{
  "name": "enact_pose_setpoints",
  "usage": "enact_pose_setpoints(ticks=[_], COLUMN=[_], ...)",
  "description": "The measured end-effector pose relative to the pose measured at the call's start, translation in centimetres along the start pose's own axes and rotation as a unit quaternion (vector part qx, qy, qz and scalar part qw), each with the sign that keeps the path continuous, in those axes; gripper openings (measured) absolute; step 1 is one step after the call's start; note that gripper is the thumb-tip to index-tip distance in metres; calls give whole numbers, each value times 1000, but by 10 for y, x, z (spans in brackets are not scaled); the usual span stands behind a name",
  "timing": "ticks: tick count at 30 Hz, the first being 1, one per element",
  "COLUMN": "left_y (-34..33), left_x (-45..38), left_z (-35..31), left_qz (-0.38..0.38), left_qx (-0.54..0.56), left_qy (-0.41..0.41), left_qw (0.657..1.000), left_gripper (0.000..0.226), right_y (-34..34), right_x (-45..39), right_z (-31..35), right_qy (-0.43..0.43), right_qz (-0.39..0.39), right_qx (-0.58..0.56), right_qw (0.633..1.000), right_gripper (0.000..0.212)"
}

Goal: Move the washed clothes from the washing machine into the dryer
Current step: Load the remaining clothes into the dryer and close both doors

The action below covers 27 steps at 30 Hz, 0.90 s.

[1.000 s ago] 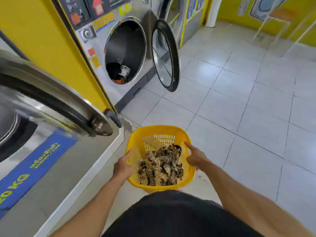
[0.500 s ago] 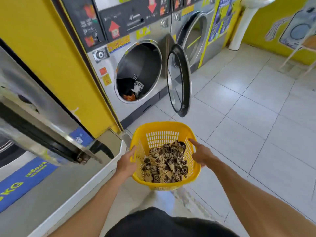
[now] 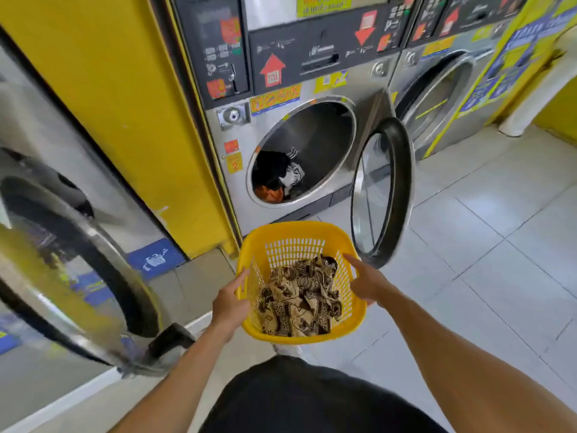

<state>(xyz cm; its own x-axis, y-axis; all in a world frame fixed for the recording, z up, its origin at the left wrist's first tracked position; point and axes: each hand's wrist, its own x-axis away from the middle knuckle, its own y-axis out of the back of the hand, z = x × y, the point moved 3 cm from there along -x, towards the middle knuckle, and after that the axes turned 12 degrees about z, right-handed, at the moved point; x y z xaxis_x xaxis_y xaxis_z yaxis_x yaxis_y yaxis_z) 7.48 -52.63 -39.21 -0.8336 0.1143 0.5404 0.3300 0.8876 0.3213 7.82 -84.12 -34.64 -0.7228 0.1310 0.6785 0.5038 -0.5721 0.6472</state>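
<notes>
head view: both hands (image 3: 229, 304) (image 3: 367, 284) grip basket (image 3: 290, 234) rims; dryer door (image 3: 382, 192) open ahead.

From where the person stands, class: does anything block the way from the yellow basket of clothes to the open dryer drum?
Nothing visible does. The dryer door hangs swung out to the right of the drum opening, and the yellow basket, held by left hand and right hand, faces it over bare floor.
</notes>
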Motion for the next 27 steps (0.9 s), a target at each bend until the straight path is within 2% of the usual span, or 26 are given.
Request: enact_pose_setpoints(ticks=[4,8,13,23,27], left_y=[11,11,-9,-82,-102], left_x=[-22,-57,-108,-140,-151], left_z=[9,33,49,6,-9], left_qz=[-40,-90,-157,-253,-251], left_qx=[56,111,173,216,199], left_qy=[21,58,119,210,237], left_qw=[997,988,965,919,917], left_gripper=[77,86,85,80,80], right_y=[18,31,47,88,100], right_x=[-53,-118,-195,-303,-323], right_z=[41,80,113,110,98], right_qy=[28,78,110,188,163], right_qz=[49,105,160,234,276], right_qx=[60,106,167,281,259], right_qw=[997,986,967,911,911], right_gripper=[84,84,82,76,78])
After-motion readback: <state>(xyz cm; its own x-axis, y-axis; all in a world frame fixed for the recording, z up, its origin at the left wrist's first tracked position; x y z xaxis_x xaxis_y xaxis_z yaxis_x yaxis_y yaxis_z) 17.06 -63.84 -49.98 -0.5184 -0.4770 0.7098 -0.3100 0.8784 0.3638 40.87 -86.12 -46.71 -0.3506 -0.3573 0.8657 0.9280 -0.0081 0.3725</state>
